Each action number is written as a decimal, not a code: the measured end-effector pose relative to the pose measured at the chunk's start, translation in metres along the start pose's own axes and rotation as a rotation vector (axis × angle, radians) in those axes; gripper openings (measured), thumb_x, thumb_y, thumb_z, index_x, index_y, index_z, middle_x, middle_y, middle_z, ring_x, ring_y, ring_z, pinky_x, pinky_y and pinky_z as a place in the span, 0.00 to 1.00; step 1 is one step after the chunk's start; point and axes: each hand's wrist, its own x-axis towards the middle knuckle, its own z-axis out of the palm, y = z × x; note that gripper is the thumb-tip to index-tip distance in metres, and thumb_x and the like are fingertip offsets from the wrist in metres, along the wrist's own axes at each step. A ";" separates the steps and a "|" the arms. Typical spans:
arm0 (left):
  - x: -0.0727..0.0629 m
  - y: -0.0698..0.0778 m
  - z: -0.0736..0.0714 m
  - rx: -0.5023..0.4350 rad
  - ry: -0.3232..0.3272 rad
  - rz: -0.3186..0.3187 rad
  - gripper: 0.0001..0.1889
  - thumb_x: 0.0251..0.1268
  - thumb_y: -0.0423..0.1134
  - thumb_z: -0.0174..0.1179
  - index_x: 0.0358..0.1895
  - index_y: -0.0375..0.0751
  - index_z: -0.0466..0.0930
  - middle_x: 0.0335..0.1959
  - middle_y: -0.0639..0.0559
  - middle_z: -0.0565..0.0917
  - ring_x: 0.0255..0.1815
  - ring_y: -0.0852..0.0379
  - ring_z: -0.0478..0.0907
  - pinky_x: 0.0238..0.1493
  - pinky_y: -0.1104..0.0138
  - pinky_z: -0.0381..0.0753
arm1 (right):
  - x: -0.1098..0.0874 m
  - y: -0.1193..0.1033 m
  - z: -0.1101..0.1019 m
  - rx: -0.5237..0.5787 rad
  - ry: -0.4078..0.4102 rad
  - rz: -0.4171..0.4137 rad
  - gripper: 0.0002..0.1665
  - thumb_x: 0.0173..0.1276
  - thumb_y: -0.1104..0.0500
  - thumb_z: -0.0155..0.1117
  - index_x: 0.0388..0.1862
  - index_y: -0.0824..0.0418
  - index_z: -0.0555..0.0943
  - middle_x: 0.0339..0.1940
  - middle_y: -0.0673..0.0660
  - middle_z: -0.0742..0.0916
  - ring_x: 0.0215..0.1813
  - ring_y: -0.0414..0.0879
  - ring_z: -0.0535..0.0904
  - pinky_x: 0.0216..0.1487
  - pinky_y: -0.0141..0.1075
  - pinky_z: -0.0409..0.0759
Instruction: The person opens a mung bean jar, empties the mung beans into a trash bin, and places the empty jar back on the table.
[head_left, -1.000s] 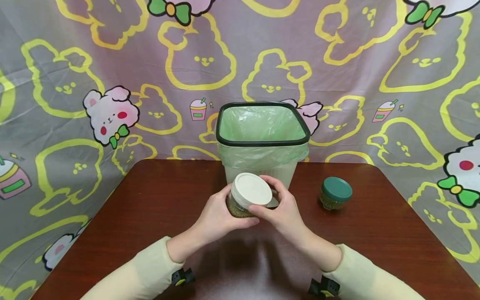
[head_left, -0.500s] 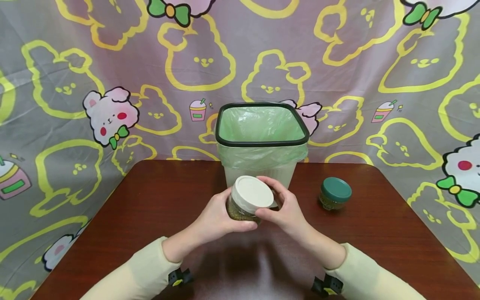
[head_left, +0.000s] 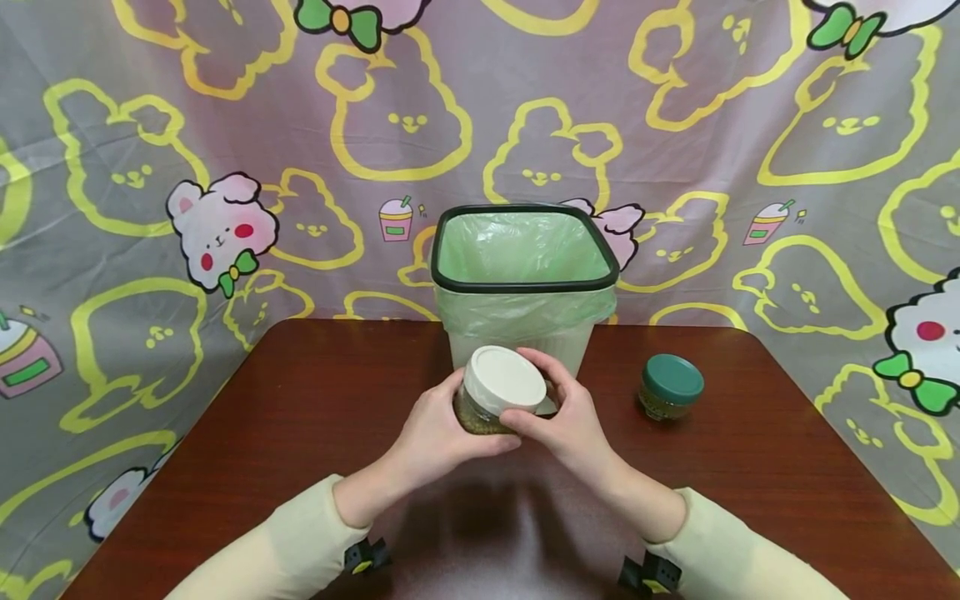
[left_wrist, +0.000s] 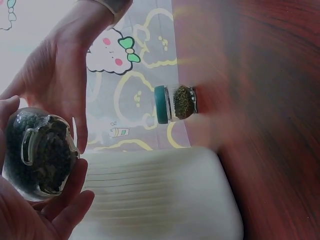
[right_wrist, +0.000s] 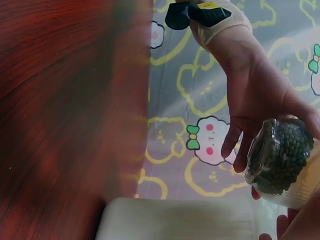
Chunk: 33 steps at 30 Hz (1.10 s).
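Above the table, my two hands hold a glass jar [head_left: 477,415] with a cream lid [head_left: 504,379], tilted to one side. My left hand [head_left: 429,429] grips the glass body, its thumb along the near side. On the lid's right side, my right hand [head_left: 573,421] holds the rim between thumb and fingers. Small green grains, like beans, show through the jar's base [right_wrist: 280,155] in the right wrist view. A clear loop [left_wrist: 30,146] shows on the underside in the left wrist view. Right of the hands stands a second jar with a green lid [head_left: 672,379], upright and untouched.
Just behind the hands stands a pale bin with a black rim [head_left: 528,287] and a green liner bag [head_left: 525,312]. The dark red-brown table [head_left: 322,383] runs back to a patterned cloth [head_left: 285,125].
The held jar dips slightly, then rises back. My right thumb shifts off and back left along the lid's rim. The bin and the green-lidded jar stay put.
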 end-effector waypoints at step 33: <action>-0.001 -0.005 -0.002 -0.133 -0.081 -0.005 0.37 0.39 0.46 0.80 0.57 0.44 0.75 0.46 0.56 0.82 0.46 0.59 0.78 0.48 0.61 0.77 | -0.002 0.001 -0.003 0.032 -0.082 0.003 0.49 0.59 0.46 0.73 0.71 0.68 0.64 0.64 0.65 0.74 0.60 0.55 0.72 0.48 0.34 0.78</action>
